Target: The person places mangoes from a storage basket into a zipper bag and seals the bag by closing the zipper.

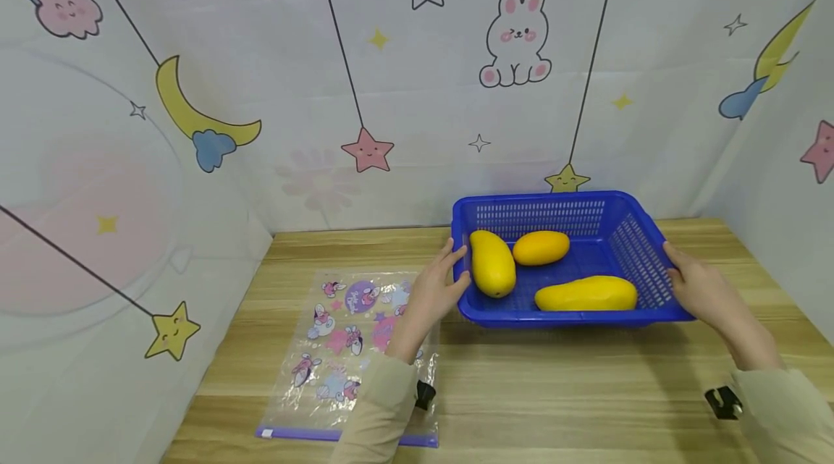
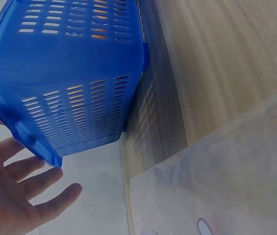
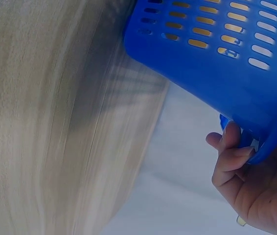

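A blue plastic basket (image 1: 573, 316) with slotted sides holds three yellow mangoes. One mango (image 1: 493, 263) lies along the left wall, a smaller mango (image 1: 541, 247) is beside it towards the back, and a long mango (image 1: 586, 294) lies near the front wall. At the basket's left rim, my left hand (image 1: 433, 290) touches the edge; its fingers look spread and nearly straight in the left wrist view. My right hand (image 1: 706, 294) grips the right rim, with fingers curled at the edge in the right wrist view.
Left of the basket, a clear zip bag (image 1: 332, 377) with pink and purple cartoon prints and a purple slider edge lies flat on the wooden table (image 1: 554, 399), partly under my left arm. A patterned white cloth (image 1: 430, 87) hangs behind the table and along its sides.
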Available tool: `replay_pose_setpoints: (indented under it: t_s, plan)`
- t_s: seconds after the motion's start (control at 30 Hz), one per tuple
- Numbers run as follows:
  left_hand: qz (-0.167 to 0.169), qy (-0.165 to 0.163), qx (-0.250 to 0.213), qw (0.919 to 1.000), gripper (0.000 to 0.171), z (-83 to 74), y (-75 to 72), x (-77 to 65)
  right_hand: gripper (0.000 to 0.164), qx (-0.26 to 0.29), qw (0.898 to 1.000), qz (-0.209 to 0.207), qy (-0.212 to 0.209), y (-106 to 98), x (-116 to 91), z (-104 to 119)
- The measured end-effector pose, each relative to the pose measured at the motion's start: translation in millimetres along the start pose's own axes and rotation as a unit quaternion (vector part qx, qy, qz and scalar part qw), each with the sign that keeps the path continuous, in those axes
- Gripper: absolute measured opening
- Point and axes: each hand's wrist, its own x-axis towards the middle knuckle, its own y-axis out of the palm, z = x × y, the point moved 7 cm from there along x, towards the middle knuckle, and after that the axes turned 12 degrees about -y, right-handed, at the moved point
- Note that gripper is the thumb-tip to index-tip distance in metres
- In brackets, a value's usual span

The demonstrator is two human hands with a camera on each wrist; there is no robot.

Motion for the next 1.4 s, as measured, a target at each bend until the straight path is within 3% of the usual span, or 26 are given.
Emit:
replay_pose_setpoints:
  t_s: [0.97,1.4]
  plan:
    - [-0.020,0.002,0.002,0.9998,0.050,-0.5,1.1,-16.4,0.053,0.026,0.999,0.011,0.018,1,-16,-2]
    - [-0.018,0.004,-0.008,0.9998,0.050,-0.4,2.3,-23.9,0.051,0.022,1.000,-0.002,0.022,0,-22,-1]
